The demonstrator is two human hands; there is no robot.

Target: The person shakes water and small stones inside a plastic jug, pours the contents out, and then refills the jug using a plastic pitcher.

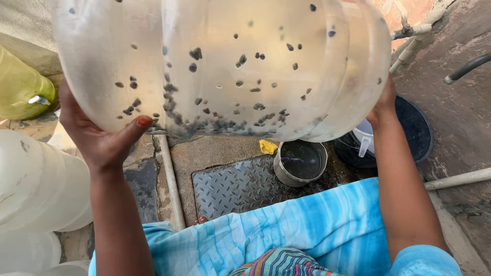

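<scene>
Rough concrete ground point(460, 117) fills the lower and right parts of the frame, with a ribbed metal cover plate point(235, 186) set into it at the centre. A large translucent water jug point(220, 66) is held up close to the camera and takes up the whole upper half of the frame. Many small dark pebbles point(215, 122) are seen inside it, gathered mostly along its lower curve and scattered higher up on the wall.

The jug is gripped from both sides. The left hand point(99, 135) is pressed against its lower left flank, the fingers spread wide and the thumb laid across the plastic. The right hand point(383, 105) is pressed flat against the right flank, at the upper right of the frame; its fingers are largely hidden behind the jug. The jug thus lies between the two hands, above both forearms.

Beneath the jug a small metal pot point(300, 163) with dark water is seen on the ground, and a yellow scrap point(267, 147) lies just beside it on the left. A dark round basin point(417, 130) is set to the right, with a white mug point(365, 138) at its edge. Pale pipes point(171, 179) run across the ground. Other translucent jugs point(41, 184) are stacked at the left edge, and a greenish container point(20, 87) is seen at the upper left. Blue striped cloth point(317, 230) covers the bottom of the frame.
</scene>
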